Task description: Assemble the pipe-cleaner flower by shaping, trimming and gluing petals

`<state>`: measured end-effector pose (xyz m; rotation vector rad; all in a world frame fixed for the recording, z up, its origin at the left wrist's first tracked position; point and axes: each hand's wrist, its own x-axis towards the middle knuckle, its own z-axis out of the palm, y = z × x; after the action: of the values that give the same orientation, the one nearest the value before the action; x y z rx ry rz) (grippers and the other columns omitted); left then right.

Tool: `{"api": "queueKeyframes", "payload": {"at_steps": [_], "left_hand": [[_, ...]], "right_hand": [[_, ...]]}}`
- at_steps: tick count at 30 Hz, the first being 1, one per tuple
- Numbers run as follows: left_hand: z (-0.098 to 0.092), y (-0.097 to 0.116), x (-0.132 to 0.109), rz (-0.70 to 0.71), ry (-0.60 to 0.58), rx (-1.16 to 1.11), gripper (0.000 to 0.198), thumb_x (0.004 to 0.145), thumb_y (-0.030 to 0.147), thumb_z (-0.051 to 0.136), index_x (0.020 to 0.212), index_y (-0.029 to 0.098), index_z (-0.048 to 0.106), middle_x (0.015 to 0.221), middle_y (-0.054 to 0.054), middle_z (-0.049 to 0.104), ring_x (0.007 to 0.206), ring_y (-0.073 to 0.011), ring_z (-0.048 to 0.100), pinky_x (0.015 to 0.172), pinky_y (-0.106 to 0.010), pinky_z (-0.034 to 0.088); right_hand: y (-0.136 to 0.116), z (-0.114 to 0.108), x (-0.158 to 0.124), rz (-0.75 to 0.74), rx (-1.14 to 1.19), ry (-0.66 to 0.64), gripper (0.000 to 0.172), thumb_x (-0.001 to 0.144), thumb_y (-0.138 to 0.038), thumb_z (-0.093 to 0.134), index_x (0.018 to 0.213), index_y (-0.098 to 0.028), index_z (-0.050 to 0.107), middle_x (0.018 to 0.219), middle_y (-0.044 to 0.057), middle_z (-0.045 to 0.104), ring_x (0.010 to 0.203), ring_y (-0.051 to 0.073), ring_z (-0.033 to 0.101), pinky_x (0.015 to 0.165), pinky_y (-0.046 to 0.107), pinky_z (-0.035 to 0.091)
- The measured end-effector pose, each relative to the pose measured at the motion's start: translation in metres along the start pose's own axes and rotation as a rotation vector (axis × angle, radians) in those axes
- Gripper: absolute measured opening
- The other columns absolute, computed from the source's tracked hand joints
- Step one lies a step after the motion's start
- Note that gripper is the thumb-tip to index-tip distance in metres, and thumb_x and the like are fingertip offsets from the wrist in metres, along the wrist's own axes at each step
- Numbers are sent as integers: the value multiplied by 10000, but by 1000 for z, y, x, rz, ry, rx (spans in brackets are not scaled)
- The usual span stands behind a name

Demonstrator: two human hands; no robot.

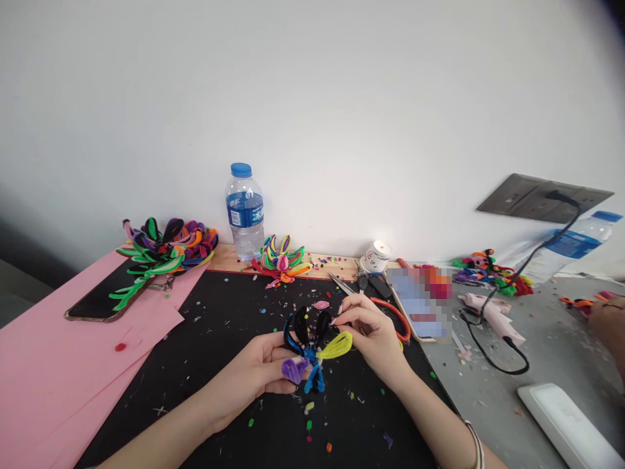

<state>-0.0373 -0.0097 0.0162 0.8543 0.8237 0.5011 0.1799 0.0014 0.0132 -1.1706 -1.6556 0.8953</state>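
A small pipe-cleaner flower with black, blue, purple and yellow-green loops is held over the black mat. My left hand is closed round its lower part, thumb by the purple loop. My right hand pinches the flower's upper right side, next to the black and yellow-green loops.
A water bottle stands at the back. Finished pipe-cleaner pieces lie at the back left and centre. A phone rests on pink paper. Scissors, a tape roll, a glue gun and another person's hand are to the right.
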Motion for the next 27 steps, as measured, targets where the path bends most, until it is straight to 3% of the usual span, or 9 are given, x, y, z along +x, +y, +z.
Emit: {"api": "queueKeyframes", "payload": {"at_steps": [10,17,27], "left_hand": [[0,1,0,8,7,-3,384,724,249,624,1100,205,561,868,-33,658,758,-102,575,663,-176,438],[1,1,-1,2,27,4,390,716,259,632,1097,207,565,866,-32,656,761,-106,574,663,-179,436],[0,0,0,0,12,7,387,700,284,651,1070,196,579,802,-20,637,714,-98,557,657,-190,436]], "right_hand": [[2,0,0,-6,11,4,140,726,-108,581,786,-227,623,893,20,485,692,110,477,504,224,348],[-2,-1,-1,-24,-2,10,124,732,-111,571,753,-223,619,877,23,491,777,137,501,541,232,370],[-3,0,-1,-45,-94,22,104,750,-133,561,735,-216,623,856,24,505,686,118,480,482,230,322]]}}
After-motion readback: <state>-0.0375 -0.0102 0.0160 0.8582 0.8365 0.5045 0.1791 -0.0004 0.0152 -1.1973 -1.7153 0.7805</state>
